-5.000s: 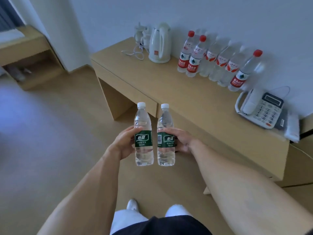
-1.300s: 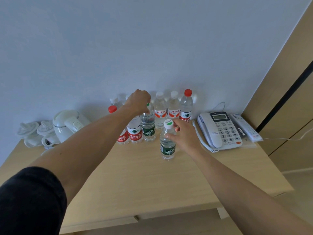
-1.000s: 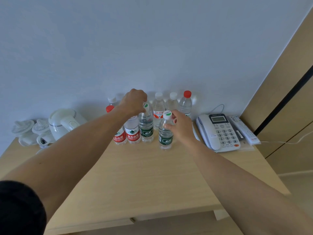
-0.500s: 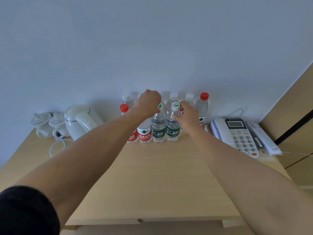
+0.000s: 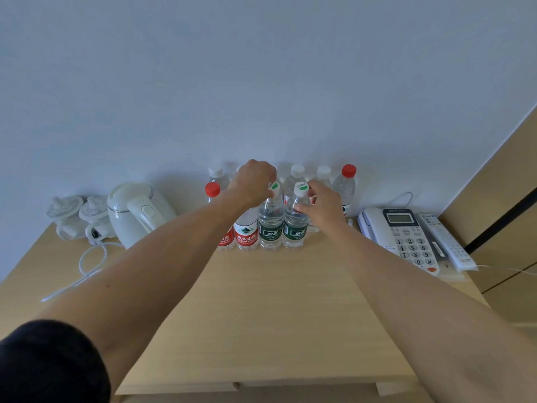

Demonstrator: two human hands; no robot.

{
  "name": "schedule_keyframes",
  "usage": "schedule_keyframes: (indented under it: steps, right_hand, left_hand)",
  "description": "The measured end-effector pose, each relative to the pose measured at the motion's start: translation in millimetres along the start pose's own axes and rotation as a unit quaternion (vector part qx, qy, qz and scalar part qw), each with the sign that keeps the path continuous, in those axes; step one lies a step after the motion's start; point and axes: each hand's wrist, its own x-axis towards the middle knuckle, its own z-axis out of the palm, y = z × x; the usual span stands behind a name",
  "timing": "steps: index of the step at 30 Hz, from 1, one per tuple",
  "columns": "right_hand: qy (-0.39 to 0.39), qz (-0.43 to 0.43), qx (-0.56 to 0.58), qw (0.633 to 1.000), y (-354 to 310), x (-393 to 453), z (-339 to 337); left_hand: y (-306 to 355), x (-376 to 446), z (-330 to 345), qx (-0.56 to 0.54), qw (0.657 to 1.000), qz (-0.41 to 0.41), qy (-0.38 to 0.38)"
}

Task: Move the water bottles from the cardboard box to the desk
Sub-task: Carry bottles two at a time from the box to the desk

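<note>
Two green-label water bottles stand side by side on the wooden desk (image 5: 261,301), in front of a row of red-label bottles against the wall. My left hand (image 5: 252,181) grips the neck of the left green-label bottle (image 5: 270,225) from above. My right hand (image 5: 321,203) holds the shoulder of the right green-label bottle (image 5: 295,225) from its right side. Both bottles are upright with their bases on the desk. The cardboard box is out of view.
Several red-label bottles (image 5: 246,232) line the wall behind. A white kettle (image 5: 136,212) with its cord and two white cups (image 5: 78,210) sit at the left. A white telephone (image 5: 404,237) and a remote (image 5: 447,245) lie at the right, next to a wooden panel.
My right hand slid its bottle back and left until it stood against the left-hand bottle in the row. My left hand stayed on its bottle's neck.
</note>
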Motion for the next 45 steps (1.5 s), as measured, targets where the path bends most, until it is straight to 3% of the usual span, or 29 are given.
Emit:
schedule_keyframes:
  steps: [22, 28, 34, 45]
  right_hand:
    - [-0.01, 0.01, -0.015, 1.0, -0.7, 0.2, 0.6]
    - [-0.037, 0.018, -0.027, 0.999, -5.4, -1.0, -11.0]
    - [-0.011, 0.021, -0.06, 0.998, -18.6, 2.9, -39.0]
    - [0.041, 0.063, -0.166, 0.983, -8.7, -5.4, -92.8]
  left_hand:
    - [5.8, 1.7, 4.3, -0.005, 1.0, -0.014, -0.027]
    - [3.7, 1.5, -9.6, -0.041, 0.999, -0.014, -0.004]
    - [-4.0, 5.8, -42.1, -0.038, 0.998, -0.03, 0.048]
    - [36.8, 18.3, -58.9, 0.018, 0.999, 0.026, 0.035]
